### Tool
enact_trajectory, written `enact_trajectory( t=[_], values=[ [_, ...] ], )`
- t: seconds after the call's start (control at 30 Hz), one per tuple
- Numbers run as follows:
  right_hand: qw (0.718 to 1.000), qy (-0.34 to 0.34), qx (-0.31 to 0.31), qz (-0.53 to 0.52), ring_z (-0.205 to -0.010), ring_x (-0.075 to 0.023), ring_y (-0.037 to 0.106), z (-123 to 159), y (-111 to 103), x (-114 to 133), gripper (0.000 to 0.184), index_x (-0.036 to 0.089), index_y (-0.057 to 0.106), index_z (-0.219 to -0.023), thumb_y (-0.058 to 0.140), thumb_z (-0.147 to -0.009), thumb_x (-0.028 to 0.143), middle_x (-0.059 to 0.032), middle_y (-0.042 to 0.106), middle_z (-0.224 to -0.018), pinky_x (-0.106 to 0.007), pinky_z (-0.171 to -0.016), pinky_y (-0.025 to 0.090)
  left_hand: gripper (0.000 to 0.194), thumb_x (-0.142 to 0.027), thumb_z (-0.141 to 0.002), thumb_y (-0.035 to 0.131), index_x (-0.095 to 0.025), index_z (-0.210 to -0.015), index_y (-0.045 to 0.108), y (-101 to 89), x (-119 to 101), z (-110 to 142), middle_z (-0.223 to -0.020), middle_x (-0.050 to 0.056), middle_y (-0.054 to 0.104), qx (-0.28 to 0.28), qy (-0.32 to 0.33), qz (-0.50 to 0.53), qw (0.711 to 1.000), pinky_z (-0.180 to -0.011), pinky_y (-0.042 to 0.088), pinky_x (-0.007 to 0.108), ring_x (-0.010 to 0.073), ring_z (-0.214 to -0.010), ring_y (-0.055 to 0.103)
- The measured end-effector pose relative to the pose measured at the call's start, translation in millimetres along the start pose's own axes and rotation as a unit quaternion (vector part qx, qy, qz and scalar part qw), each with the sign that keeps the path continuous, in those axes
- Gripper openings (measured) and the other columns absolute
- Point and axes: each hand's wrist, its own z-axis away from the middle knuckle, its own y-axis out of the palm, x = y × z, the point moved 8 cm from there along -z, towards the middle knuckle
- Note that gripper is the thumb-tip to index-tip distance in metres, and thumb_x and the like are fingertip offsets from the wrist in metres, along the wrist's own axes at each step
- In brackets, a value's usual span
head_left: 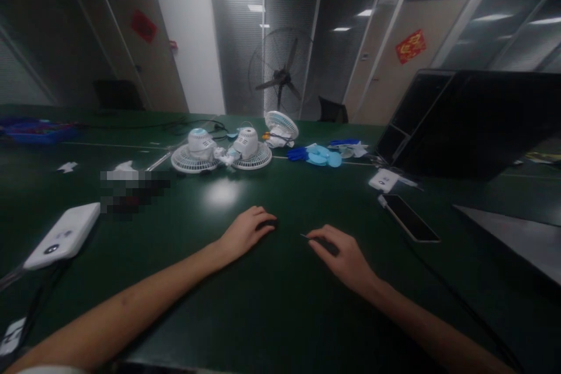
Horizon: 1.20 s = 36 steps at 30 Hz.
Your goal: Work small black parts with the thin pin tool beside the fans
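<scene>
My left hand (pixel 248 232) rests low over the dark green table (pixel 263 304), fingers loosely bent, thumb apart, with nothing visible in it. To its right, my right hand (pixel 342 254) pinches a thin, pale needle-like piece (pixel 303 236) between thumb and forefinger. Its tip points left, toward my left hand, and the two hands do not touch. What kind of piece it is cannot be made out. Farther back lie two white fan heads (pixel 195 155) (pixel 252 152) with their grilles down, and a third fan head (pixel 281 125) tilted behind them.
Light blue fan blades (pixel 324 156) and dark blue gloves (pixel 298 153) lie beyond my hands. A phone (pixel 412 219), a white device (pixel 383 180) and a black monitor (pixel 477 123) stand or lie at right. At left are a white power bank (pixel 63 235) and a blue tray (pixel 37 133).
</scene>
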Motion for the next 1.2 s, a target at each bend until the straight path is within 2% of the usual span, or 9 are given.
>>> enact_trajectory(
  t=[0.23, 0.5, 0.67, 0.87, 1.03, 1.2],
  values=[
    [1.0, -0.003, -0.015, 0.007, -0.1, -0.0238, 0.069, -6.3, -3.4, 0.5, 0.024, 0.026, 0.073, -0.117, 0.059, -0.105, 0.041, -0.0057, 0.072, -0.111, -0.036, -0.08, 0.06, 0.03, -0.022, -0.103, 0.056, -0.018, -0.13, 0.069, 3.9, -5.3, -1.8, -0.118, 0.01, 0.067, -0.007, 0.005, -0.019, 1.0, -0.098, 0.053, 0.039, 0.0235, -0.11, 0.062],
    [1.0, 0.002, 0.001, -0.002, -0.098, -0.0225, 0.07, -8.9, -3.0, -5.3, 0.023, 0.026, 0.073, -0.116, 0.058, -0.105, 0.04, -0.005, 0.072, -0.111, -0.035, -0.08, 0.06, 0.034, -0.015, -0.101, 0.054, -0.019, -0.132, 0.067, 4.6, 7.6, -3.9, -0.122, 0.01, 0.065, -0.019, -0.017, 0.013, 1.0, -0.1, 0.053, 0.041, 0.0233, -0.113, 0.062],
    [1.0, 0.002, 0.007, -0.005, -0.096, -0.0217, 0.07, -9.1, -2.9, -4.3, 0.023, 0.026, 0.073, -0.116, 0.058, -0.106, 0.04, -0.0044, 0.072, -0.109, -0.034, -0.079, 0.06, 0.034, -0.012, -0.102, 0.052, -0.02, -0.132, 0.066, -1.7, 11.4, -9.2, -0.123, 0.009, 0.065, 0.029, 0.01, 0.028, 0.999, -0.101, 0.053, 0.039, 0.0217, -0.113, 0.064],
    [1.0, -0.003, -0.002, -0.005, -0.096, -0.0215, 0.07, -9.1, -5.6, 0.7, 0.022, 0.026, 0.074, -0.115, 0.059, -0.105, 0.038, -0.0045, 0.073, -0.109, -0.034, -0.081, 0.06, 0.035, -0.015, -0.101, 0.053, -0.02, -0.133, 0.066, -23.9, 16.7, -9.4, -0.124, 0.01, 0.068, 0.066, 0.032, 0.012, 0.997, -0.1, 0.053, 0.037, 0.0223, -0.113, 0.066],
    [1.0, 0.001, -0.003, -0.015, -0.097, -0.0217, 0.07, -8.4, -6.2, 0.6, 0.021, 0.027, 0.074, -0.116, 0.059, -0.105, 0.038, -0.0043, 0.072, -0.111, -0.034, -0.078, 0.061, 0.035, -0.013, -0.099, 0.052, -0.018, -0.128, 0.071, -36.6, 41.3, -11.1, -0.117, 0.011, 0.069, 0.041, 0.009, -0.01, 0.999, -0.096, 0.053, 0.038, 0.0229, -0.105, 0.067],
    [1.0, 0.006, 0.002, -0.008, -0.097, -0.0215, 0.07, -9.1, -3.5, -6.2, 0.021, 0.026, 0.074, -0.116, 0.059, -0.106, 0.037, -0.0038, 0.072, -0.11, -0.034, -0.08, 0.06, 0.033, -0.021, -0.103, 0.05, -0.015, -0.125, 0.073, -54.2, 79.8, -13.0, -0.113, 0.013, 0.071, -0.044, -0.069, -0.032, 0.996, -0.093, 0.053, 0.039, 0.0237, -0.099, 0.067]
  ],
)
